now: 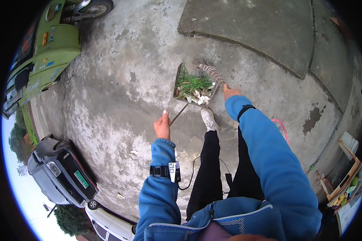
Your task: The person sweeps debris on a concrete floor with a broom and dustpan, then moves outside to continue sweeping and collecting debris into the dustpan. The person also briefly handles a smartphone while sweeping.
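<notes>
My left hand [162, 127] is closed around the thin rod handle [180, 113] of a dustpan [175, 89], thumb pointing up along it. The pan rests on the concrete ahead of my feet. Green grass or leaf stalks [194, 83] fill its middle, with white scraps [200, 98] at the near side. In my right hand [230, 92] is a short broom [213, 73] with a banded, bound handle. Its bristles spread over the pan's far right corner; whether they touch the pan or the ground I cannot tell.
My white shoe [208, 119] stands just behind the pan. A raised concrete slab [249, 32] edges the far right. Pink hose [283, 130] shows beside my right leg. Left are a green vehicle [64, 42], a grey car [58, 170] and a white car [108, 221]; a wooden rack [344, 184] stands right.
</notes>
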The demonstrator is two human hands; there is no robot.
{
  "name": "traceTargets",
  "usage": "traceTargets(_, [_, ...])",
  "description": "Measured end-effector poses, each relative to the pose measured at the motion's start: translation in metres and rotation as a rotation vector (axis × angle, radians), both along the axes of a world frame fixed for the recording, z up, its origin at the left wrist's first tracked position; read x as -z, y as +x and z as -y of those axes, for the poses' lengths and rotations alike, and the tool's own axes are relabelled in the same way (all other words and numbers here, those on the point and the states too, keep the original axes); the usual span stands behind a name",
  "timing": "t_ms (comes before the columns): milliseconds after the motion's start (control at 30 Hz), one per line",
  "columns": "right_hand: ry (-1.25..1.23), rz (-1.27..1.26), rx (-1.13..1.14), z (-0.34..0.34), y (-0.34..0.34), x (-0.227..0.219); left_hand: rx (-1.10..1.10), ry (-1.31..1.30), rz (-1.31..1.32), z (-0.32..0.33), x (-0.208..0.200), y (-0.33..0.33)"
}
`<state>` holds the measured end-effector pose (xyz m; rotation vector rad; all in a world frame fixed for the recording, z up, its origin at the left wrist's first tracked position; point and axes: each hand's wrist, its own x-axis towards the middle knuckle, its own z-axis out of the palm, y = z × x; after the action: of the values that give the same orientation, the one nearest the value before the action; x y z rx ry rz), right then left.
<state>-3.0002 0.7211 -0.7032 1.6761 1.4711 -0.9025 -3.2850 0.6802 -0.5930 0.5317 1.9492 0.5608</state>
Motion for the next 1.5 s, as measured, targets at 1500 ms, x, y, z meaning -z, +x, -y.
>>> traceTargets(1500, [0.543,-0.268,2.193,0.391,0.283,-0.346,0.194,0.19,0.158,-0.188,-0.251,0.221])
